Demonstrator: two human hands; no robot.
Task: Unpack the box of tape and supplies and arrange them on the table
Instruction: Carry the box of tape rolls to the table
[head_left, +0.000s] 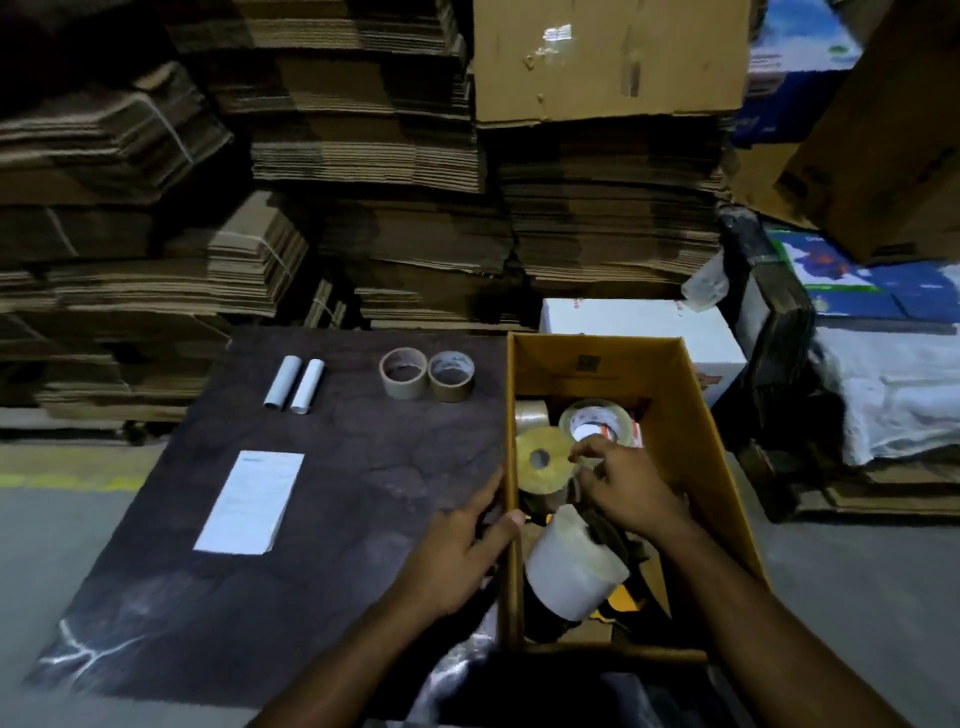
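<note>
Warehouse, stacked flattened cartons (363, 156), boxes

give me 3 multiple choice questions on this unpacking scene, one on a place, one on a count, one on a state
1. Where does the white paper sheet lie?
A. inside the box
B. flat on the dark table
C. on the cardboard stacks

2. How many brown-cored tape rolls stand on the dark table?
A. two
B. four
C. none

3. What is the left hand doing?
A. lifting a white tube
B. hanging idle
C. gripping the wall of the open yellow cardboard box

Answers: 1 B, the sheet lies on the tabletop left of the box. 2 A, two rolls sit side by side near the far edge. 3 C, its thumb hooks over the box's left wall.
</note>
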